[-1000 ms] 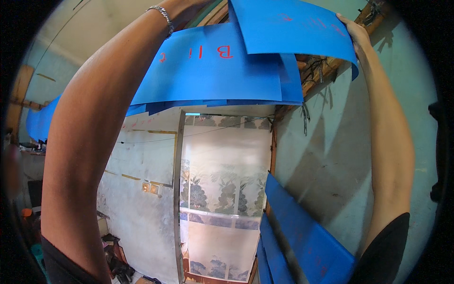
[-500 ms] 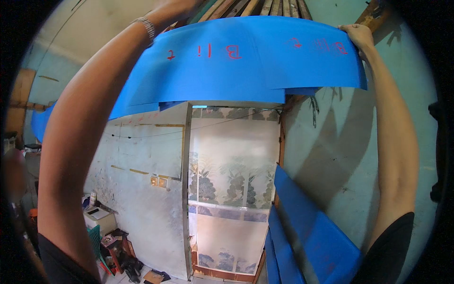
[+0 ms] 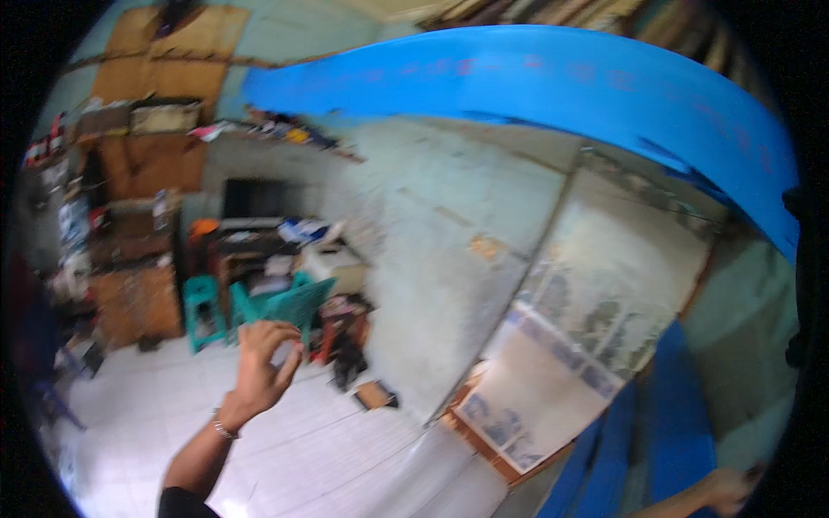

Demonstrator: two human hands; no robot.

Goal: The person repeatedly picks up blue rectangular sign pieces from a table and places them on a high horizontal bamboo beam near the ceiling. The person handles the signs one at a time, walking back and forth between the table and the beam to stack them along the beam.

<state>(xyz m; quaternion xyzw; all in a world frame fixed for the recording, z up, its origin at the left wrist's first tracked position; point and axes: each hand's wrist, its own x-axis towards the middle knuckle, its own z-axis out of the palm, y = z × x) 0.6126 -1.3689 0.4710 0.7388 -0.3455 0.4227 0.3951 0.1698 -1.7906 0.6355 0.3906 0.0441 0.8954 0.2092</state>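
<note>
A long blue sheet (image 3: 535,78) with red handwritten marks stretches high across the view, over the doorway. My left hand (image 3: 263,367), with a bracelet at its wrist, hangs in the air well below the sheet. Its fingers are curved with a gap to the thumb, and nothing shows in it. At the lower right, my right hand (image 3: 730,490) is smeared by motion and partly cut off, so its fingers do not show clearly. It is near several blue boards (image 3: 678,406) leaning by the right wall.
Wooden slats (image 3: 570,13) lie above the sheet. A patterned door panel (image 3: 553,380) fills the doorway. Left of it are a green plastic chair (image 3: 294,302), a green stool (image 3: 203,311), a cluttered desk and a wooden cabinet (image 3: 138,306). The floor has pale tiles.
Both hands have come down from the raised blue sheet, the left to mid-air and the right to the lower right. The view has swung left, bringing in more of the room. The sheet stays up.
</note>
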